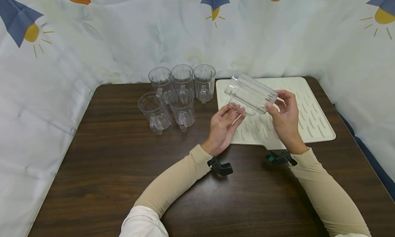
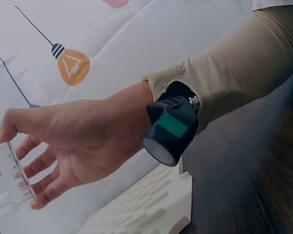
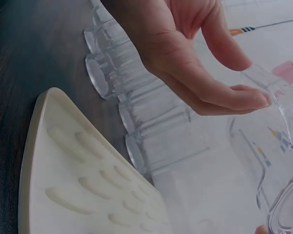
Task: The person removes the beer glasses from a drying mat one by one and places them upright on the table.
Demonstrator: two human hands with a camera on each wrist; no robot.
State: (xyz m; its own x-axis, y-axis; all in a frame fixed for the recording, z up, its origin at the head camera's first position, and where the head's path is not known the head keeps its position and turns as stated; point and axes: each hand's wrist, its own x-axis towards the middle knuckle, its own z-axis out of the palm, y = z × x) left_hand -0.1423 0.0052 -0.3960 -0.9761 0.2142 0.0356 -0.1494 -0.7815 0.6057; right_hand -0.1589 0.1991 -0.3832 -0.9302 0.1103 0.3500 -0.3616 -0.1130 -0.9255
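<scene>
A clear ribbed mug (image 1: 251, 93) is held in the air, tilted nearly onto its side, above the white mat. At its right end, my right hand (image 1: 287, 117) grips it between thumb and fingers; the left wrist view shows this right hand (image 2: 83, 139) around the end of the mug (image 2: 10, 170). My left hand (image 1: 223, 127) pinches the lower left part of the mug with thumb and fingertips. From the right wrist view, the left hand (image 3: 185, 63) has its fingertips on a clear edge of the mug (image 3: 283, 109).
Several clear mugs stand upright left of the mat, including a front-left mug (image 1: 155, 111) and a back-right mug (image 1: 204, 82). The white ridged drying mat (image 1: 311, 117) lies on the dark wooden table (image 1: 123, 154). A patterned cloth (image 1: 139, 31) hangs behind the table.
</scene>
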